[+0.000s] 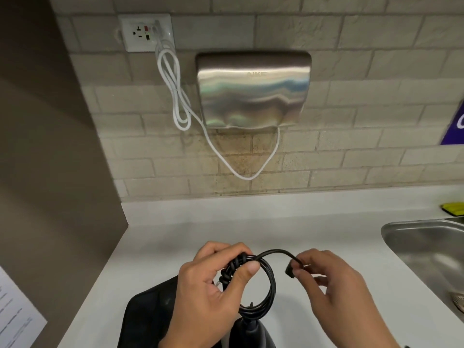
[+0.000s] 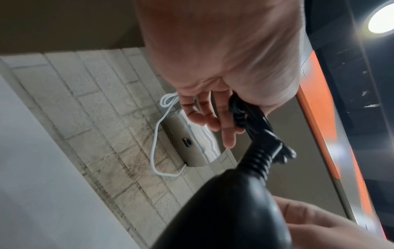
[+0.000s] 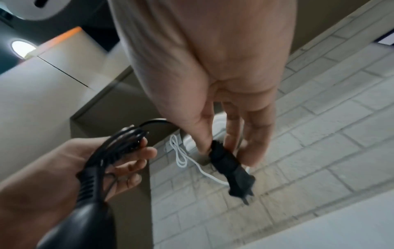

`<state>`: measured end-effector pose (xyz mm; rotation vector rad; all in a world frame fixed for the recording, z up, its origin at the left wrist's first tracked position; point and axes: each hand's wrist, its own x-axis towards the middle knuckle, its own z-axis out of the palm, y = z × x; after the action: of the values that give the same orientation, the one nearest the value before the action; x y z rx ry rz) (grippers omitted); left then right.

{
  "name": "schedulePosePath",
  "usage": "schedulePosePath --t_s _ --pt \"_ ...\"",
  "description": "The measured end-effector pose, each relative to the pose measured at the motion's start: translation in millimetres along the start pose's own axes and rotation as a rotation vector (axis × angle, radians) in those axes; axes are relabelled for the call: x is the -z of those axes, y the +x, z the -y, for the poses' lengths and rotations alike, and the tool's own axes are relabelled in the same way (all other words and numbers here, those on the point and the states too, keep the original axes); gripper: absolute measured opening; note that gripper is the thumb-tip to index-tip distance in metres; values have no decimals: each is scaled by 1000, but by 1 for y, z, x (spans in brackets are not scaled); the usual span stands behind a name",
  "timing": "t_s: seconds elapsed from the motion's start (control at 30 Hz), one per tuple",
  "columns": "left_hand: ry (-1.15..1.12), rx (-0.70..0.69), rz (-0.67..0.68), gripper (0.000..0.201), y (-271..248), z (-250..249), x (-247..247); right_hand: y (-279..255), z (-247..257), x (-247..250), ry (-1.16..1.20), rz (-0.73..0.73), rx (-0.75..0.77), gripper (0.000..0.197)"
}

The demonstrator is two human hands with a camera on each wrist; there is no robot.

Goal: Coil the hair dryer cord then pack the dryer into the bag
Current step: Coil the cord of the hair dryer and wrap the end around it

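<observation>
My left hand (image 1: 242, 258) grips the coiled black cord (image 1: 266, 295), thumb pressed over the gathered loops above the white counter (image 1: 226, 222). The last stretch of cord arches right to the black plug (image 1: 290, 270), which my right hand (image 1: 300, 266) pinches between thumb and fingers. In the right wrist view the plug (image 3: 231, 166) points down from those fingers, pins showing. The black hair dryer (image 1: 251, 334) hangs below the coil at the frame's bottom edge; its ribbed cord sleeve (image 2: 258, 161) shows in the left wrist view. A black bag (image 1: 148, 315) lies on the counter beneath my left hand.
A steel hand dryer (image 1: 253, 89) is fixed to the tiled wall, its white cable (image 1: 175, 91) looping to a socket (image 1: 145, 32). A steel sink (image 1: 426, 252) sits at the right, with a yellow sponge (image 1: 453, 208) behind it. A printed sheet (image 1: 15, 310) is at far left.
</observation>
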<state>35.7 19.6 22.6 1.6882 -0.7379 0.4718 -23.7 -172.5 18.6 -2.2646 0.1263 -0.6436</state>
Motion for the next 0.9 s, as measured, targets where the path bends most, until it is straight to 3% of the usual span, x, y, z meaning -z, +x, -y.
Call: schedulePosePath --t_s 0.2,0.27,0.37,0.7,0.9 --pt "-66 84 -12 25 -1 1 -4 9 4 -3 667 34 -199 19" --pt "-97 113 -11 24 -1 3 -3 10 8 -4 909 114 -268 1" --pt "-155 153 5 24 -1 4 -3 9 5 -6 1157 272 -324 46" --pt "-439 298 185 29 -2 0 -2 3 5 -24 1483 458 -481 56" --pt "-493 391 159 32 0 3 -2 1 11 -29 1506 458 -483 59"
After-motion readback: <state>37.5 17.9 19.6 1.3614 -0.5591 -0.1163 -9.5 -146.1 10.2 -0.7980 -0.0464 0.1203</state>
